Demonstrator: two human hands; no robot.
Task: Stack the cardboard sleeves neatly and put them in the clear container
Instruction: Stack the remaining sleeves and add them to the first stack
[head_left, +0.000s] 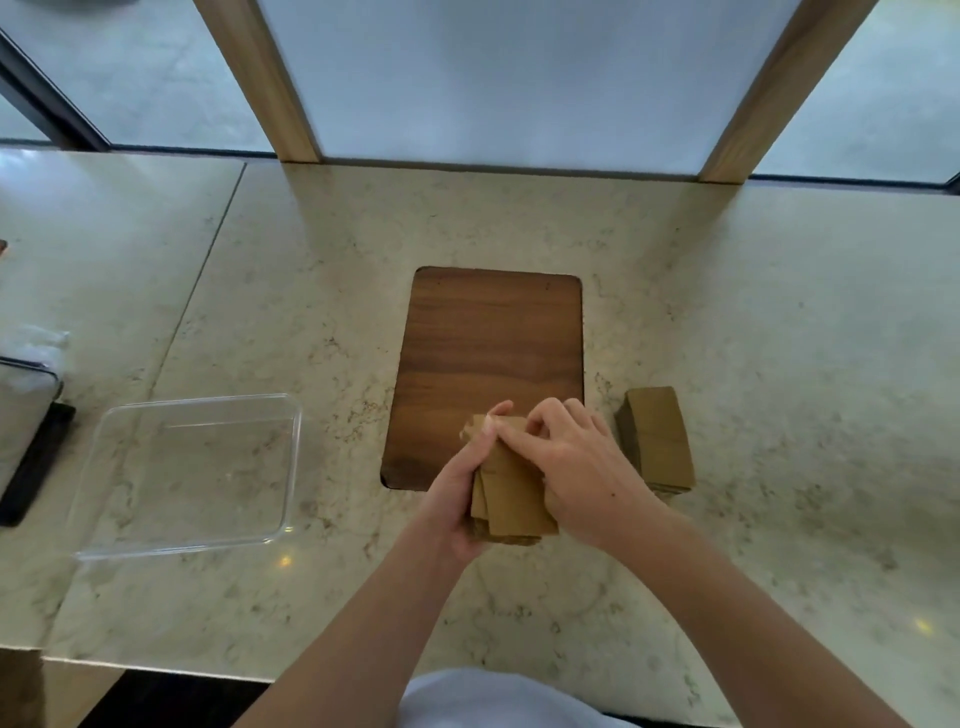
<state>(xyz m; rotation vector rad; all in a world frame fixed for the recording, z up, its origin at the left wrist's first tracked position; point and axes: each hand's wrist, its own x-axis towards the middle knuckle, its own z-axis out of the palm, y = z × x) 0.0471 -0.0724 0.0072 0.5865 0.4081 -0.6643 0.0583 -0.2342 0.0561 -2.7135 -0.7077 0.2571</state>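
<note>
A small bundle of flat brown cardboard sleeves (511, 493) is held between both hands above the near edge of the wooden board. My left hand (462, 488) grips the bundle from its left side and underneath. My right hand (576, 462) presses on it from the top and right, fingers curled over its far end. A second pile of cardboard sleeves (657, 439) lies on the counter just right of my right hand. The clear container (293, 467) sits to the left with nothing inside it.
A dark wooden board (491, 353) lies in the middle of the marble counter (779, 338). A metal box on a black base (26, 431) stands at the far left edge. Two wooden posts rise at the back.
</note>
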